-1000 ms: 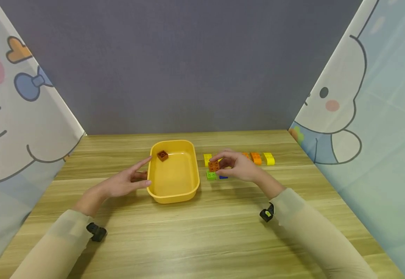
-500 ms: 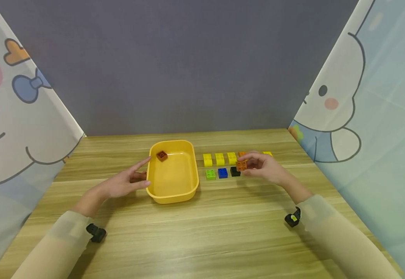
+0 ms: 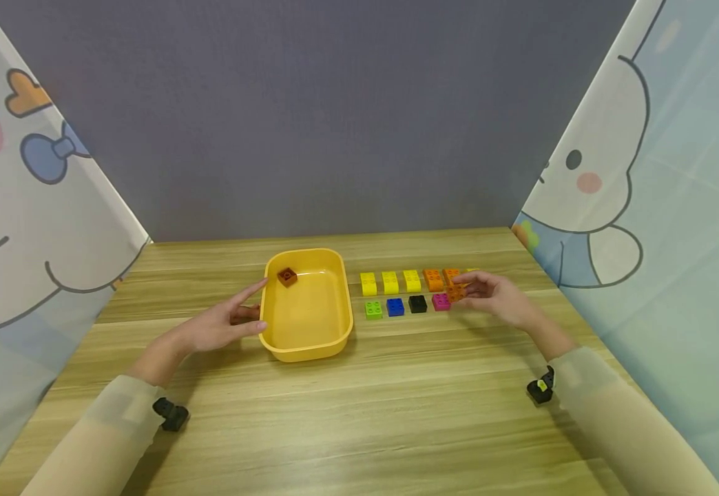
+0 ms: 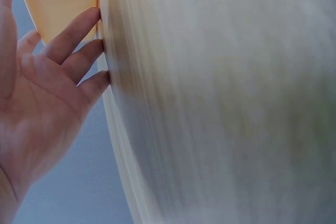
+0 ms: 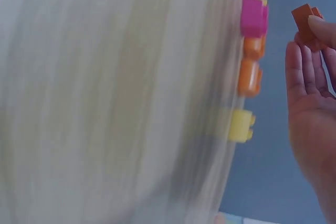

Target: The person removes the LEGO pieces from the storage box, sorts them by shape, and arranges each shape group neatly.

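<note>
My left hand (image 3: pixel 218 329) rests with spread, nearly straight fingers against the left side of a yellow plastic bin (image 3: pixel 307 354). In the left wrist view, the fingertips (image 4: pixel 93 15) touch the tabletop beside the bin. A brown toy building brick (image 3: pixel 287 277) lies in the bin's far left corner. Between thumb and fingers, my right hand (image 3: pixel 501 302) pinches another brown toy brick (image 3: pixel 455 293). The right wrist view shows this held brick (image 5: pixel 304 22) raised above the table. From the head it overlaps the magenta brick (image 3: pixel 441 302) and the right orange brick (image 3: pixel 451 275).
Behind runs a row of yellow bricks (image 3: pixel 390 283), then orange bricks (image 3: pixel 432 279); a yellow one (image 5: pixel 240 126) at its right end is partly hidden by my hand. In front lie green (image 3: pixel 373 310), blue (image 3: pixel 395 307) and black (image 3: pixel 418 304) bricks. A grey panel (image 3: pixel 335 124) borders the table's back.
My right hand has carried the brown brick rightward along the rows, uncovering the blue, black and magenta bricks. The left hand and the bin have stayed put.
</note>
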Available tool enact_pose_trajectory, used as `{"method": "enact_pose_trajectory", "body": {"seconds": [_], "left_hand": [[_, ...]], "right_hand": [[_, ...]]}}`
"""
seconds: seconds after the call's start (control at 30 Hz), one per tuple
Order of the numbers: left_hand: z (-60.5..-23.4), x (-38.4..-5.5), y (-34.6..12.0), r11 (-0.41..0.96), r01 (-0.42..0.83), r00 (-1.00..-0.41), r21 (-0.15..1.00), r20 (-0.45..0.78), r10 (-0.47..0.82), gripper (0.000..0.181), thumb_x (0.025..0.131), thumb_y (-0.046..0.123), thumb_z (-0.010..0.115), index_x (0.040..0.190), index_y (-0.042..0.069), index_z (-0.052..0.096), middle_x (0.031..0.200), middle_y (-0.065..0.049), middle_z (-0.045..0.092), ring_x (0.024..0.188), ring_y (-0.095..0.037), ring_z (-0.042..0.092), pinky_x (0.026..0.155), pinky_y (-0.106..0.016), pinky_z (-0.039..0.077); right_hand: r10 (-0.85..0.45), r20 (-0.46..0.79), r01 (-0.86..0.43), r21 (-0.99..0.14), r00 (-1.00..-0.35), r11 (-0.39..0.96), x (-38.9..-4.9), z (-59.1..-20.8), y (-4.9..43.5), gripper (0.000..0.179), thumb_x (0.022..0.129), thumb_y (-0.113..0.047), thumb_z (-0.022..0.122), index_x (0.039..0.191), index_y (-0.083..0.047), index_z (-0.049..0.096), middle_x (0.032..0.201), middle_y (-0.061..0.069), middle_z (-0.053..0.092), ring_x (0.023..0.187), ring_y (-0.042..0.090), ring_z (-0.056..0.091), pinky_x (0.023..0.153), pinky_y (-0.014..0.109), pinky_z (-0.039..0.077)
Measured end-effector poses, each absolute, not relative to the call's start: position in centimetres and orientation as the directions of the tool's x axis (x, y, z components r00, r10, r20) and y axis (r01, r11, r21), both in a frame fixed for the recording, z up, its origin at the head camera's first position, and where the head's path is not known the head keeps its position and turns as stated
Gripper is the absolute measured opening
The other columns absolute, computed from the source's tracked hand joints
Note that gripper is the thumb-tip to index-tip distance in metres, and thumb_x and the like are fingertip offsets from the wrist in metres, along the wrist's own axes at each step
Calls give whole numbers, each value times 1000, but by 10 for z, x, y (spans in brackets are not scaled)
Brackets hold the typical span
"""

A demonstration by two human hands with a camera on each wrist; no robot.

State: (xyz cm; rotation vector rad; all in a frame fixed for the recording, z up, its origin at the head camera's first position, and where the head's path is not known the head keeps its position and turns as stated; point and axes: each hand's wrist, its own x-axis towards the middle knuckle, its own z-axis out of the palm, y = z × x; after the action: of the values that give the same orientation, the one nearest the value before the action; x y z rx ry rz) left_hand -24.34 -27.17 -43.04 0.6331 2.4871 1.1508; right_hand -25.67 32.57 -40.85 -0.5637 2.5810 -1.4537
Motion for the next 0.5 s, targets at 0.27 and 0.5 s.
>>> {"method": "enact_pose_trajectory", "body": {"seconds": [0.27,0.5], "left_hand": [[-430,-243,-272,590,245,-850,769,-122,512,95,109,40,70,179,29,6,159,-34,55,147,-52,56,114,-65,53],[-430,-242,-272,596,251,-853,762,-117,509,95,109,40,70,179,31,6,158,-34,56,147,-51,57,114,-65,53]], "right_hand": [[-347,-4,-204,-804,-938,559,-264,-418,345,46,103,-4,75,145,8,62,143,32,66,117,16,71,92,18,61],[-335,-48,-199,-722,-941,663,-266,-419,345,44,103,-12,77,142,4,67,135,27,73,119,34,73,91,20,59]]}}
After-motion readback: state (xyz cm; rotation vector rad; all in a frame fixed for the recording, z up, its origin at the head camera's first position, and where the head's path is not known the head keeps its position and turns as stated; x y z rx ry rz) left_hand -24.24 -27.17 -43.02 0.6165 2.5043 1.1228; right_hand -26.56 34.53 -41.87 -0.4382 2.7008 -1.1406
